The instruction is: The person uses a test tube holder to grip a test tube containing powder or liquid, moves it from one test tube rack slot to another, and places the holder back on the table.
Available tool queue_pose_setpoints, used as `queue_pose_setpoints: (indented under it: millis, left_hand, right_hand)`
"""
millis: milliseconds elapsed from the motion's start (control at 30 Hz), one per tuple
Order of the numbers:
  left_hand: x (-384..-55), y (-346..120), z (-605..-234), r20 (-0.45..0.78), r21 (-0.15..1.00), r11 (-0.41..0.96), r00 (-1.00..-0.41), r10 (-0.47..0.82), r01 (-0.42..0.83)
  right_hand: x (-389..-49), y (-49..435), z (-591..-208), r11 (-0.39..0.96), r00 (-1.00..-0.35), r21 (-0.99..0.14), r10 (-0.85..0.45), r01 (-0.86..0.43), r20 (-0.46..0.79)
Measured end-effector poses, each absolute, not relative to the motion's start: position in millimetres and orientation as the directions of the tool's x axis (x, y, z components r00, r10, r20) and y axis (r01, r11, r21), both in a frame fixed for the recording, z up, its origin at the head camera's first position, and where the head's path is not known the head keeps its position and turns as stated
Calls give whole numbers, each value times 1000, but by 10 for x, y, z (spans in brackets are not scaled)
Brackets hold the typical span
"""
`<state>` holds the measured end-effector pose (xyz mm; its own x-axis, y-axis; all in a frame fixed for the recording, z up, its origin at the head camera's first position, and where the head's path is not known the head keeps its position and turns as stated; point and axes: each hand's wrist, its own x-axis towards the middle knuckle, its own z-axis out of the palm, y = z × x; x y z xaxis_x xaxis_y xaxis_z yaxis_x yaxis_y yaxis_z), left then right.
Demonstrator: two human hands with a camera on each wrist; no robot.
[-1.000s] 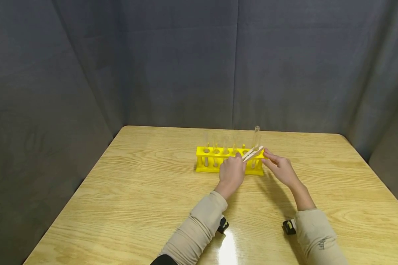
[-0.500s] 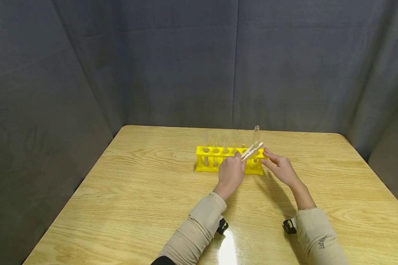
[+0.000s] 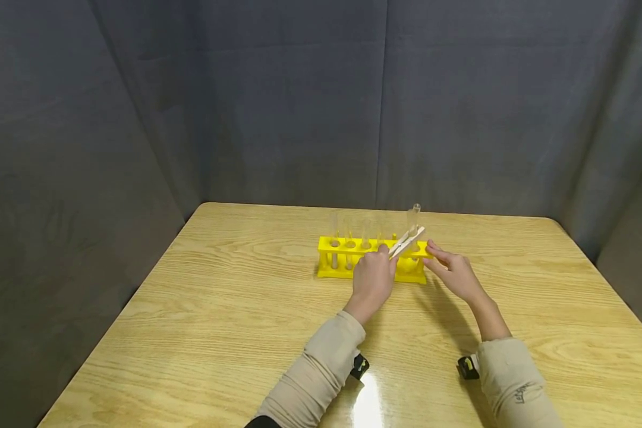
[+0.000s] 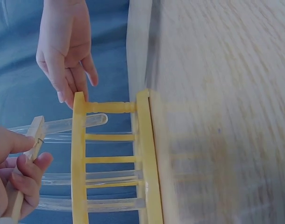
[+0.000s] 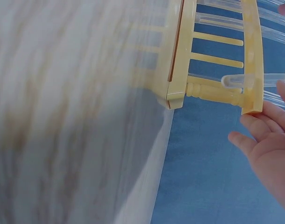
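left hand [image 3: 373, 277] gripping pale wooden clamp [image 4: 36, 134], clamp on clear round-bottomed tube [image 4: 96, 120], right hand [image 3: 456, 276] loosely spread, fingertips touching end of yellow plastic rack [image 4: 79, 161], wood-grain table [image 3: 203, 309]

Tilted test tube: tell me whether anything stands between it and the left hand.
Yes, the wooden clamp stands between them: the left hand grips it, and its far end meets the test tube. Nothing else visible does.

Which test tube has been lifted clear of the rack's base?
The tube near the right end of the rack, clamped by the wooden clothespin in the left hand; its rounded bottom hangs above the base, while the others reach lower.
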<state>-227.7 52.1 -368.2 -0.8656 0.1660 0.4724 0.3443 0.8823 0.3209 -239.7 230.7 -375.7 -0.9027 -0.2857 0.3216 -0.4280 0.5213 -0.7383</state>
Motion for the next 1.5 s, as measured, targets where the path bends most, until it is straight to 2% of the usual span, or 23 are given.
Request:
queue_pose_setpoints:
  millis: [367, 767, 1233, 1500]
  left_hand:
    - [-2260, 503, -3648, 481, 328, 873, -859, 174, 360]
    - [-2239, 469, -3637, 511, 320, 877, -845, 158, 358]
    - [-2221, 432, -3635, 523, 325, 877, -840, 146, 355]
    - [-2222, 402, -3618, 532, 369, 853, -837, 132, 369]
  right_hand:
    - [-2526, 2400, -3933, 530, -901, -729, -281, -433, 331]
    - [-2303, 2252, -3671, 543, -908, -729, -278, -418, 313]
    - [-2294, 2238, -3649, 537, -900, -723, -287, -435, 329]
    - [-2297, 2246, -3641, 534, -905, -733, -294, -422, 307]
